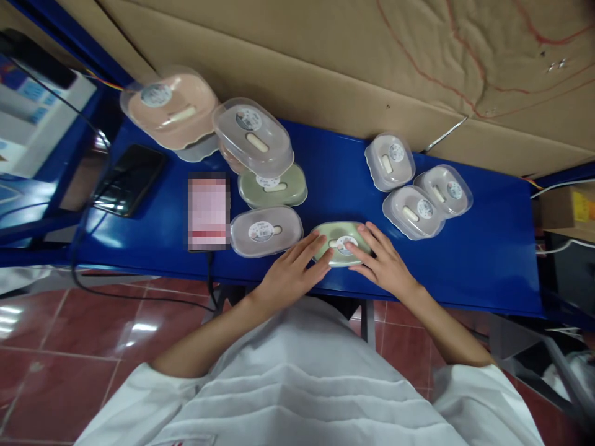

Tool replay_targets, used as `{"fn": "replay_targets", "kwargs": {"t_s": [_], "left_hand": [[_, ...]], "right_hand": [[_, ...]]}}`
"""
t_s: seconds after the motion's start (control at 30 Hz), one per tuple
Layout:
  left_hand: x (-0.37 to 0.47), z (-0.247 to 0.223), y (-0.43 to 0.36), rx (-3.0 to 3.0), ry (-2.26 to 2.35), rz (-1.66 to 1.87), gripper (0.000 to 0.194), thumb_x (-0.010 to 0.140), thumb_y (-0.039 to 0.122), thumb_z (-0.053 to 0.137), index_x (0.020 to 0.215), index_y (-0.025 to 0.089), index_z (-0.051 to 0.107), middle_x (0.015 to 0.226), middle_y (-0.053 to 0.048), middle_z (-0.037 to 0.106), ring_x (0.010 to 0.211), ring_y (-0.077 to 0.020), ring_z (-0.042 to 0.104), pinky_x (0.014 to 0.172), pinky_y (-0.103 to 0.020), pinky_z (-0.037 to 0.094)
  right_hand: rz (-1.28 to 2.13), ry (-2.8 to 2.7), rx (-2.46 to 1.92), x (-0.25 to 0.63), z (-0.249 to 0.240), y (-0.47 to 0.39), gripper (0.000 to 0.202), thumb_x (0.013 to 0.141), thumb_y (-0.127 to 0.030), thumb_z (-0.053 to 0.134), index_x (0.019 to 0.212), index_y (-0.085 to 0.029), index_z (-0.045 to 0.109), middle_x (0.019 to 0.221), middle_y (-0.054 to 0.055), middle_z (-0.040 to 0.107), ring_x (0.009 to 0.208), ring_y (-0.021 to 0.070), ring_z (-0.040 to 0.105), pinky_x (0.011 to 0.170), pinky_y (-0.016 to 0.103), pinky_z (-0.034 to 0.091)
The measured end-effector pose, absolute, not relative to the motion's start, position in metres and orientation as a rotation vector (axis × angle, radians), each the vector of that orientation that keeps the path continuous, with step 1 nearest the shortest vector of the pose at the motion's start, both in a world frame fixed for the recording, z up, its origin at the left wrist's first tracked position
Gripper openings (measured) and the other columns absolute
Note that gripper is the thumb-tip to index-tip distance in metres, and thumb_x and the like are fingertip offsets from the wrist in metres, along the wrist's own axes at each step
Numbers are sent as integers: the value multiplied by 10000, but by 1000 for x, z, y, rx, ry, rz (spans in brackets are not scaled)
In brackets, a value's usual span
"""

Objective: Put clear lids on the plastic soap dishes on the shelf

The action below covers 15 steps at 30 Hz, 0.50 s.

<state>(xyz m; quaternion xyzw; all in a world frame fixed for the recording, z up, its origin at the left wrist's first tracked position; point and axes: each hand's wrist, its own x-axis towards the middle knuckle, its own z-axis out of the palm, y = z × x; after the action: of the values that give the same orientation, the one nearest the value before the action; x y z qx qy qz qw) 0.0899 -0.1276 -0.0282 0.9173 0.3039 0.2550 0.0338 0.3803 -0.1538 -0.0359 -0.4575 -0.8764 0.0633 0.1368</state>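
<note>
A green oval container (343,230) with a clear lid and a round sticker lies at the front edge of the blue table. My left hand (297,266) rests on its left end with the fingers spread. On its right end lies my right hand (382,259), fingers also apart, one fingertip near the sticker. Just left of my left hand sits a grey oval container (266,231), with another green one (274,186) behind it.
Stacked containers (171,108) stand at the back left, beside a larger grey one (253,136). Three small containers (390,162) sit at the right. Two phones, one black (132,179), lie left on the blue table (493,260). Cardboard (325,74) rises behind.
</note>
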Motion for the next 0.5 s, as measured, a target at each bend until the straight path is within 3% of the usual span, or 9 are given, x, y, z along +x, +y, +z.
{"fn": "replay_targets", "kwargs": {"t_s": [0.2,0.33,0.43,0.5], "left_hand": [[68,14,-123,2810,948,735,580,1006,173,695,1552,174,497,1595,-196,546,1546,-348,472,1229,-513,494],[30,33,-109,2721,1224,716,542,998,315,730,1498,211,549,1550,-187,579,1474,-385,537,1204,-606,470],[15,22,-106,2690,1323,570,555,987,430,734,1472,207,582,1531,-204,584,1440,-428,547,1140,-635,497],[20,9,-107,2707,1290,531,497,999,407,717,1445,214,614,1525,-191,596,1441,-428,544,1147,-644,480]], "right_hand": [[121,-2529,-1556,368,-14,-133,601,1056,-456,605,1627,-321,477,1743,116,360,1634,380,286,1285,627,342],[-34,-2407,-1707,350,11,-95,642,1078,-502,531,1651,-229,433,1753,170,315,1648,423,213,1307,686,208],[0,-2340,-1657,314,30,-52,631,1100,-496,462,1661,-215,396,1757,161,303,1639,396,241,1313,655,209],[83,-2345,-1551,277,37,-21,655,1095,-524,465,1674,-237,359,1764,140,290,1632,384,257,1306,637,238]]}}
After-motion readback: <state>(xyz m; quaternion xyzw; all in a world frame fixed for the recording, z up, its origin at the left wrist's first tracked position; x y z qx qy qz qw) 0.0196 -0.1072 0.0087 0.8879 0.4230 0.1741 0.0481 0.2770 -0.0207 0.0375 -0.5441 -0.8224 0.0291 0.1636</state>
